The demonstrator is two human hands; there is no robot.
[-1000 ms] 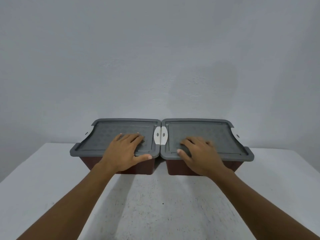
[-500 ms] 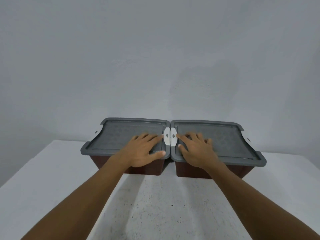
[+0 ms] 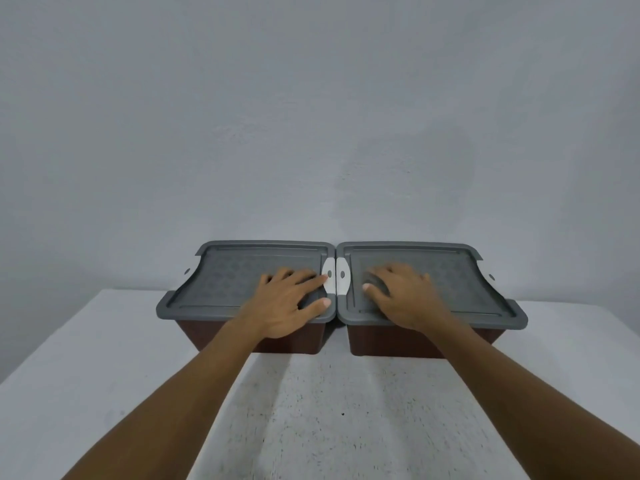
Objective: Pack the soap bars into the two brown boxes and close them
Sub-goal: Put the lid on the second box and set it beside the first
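Two brown boxes stand side by side at the far end of the table, each covered by a grey lid. My left hand (image 3: pixel 289 299) lies flat on the left lid (image 3: pixel 228 271), its fingertips reaching the white latch (image 3: pixel 329 276) at the inner edge. My right hand (image 3: pixel 403 294) presses flat on the right lid (image 3: pixel 460 275), close to the other white latch (image 3: pixel 342 276). The left box wall (image 3: pixel 301 337) and the right box wall (image 3: pixel 374 341) show below the lids. No soap bars are visible; the lids hide the insides.
The boxes sit on a white speckled table (image 3: pixel 329 410) that runs toward me between my forearms. A plain grey wall (image 3: pixel 311 116) rises right behind the boxes. Small white latches (image 3: pixel 491 277) also show on the outer ends of the lids.
Both hands slid inward along the lids toward the middle latches. The right hand has since drawn back slightly to the right, off its latch. The boxes have not shifted on the table.
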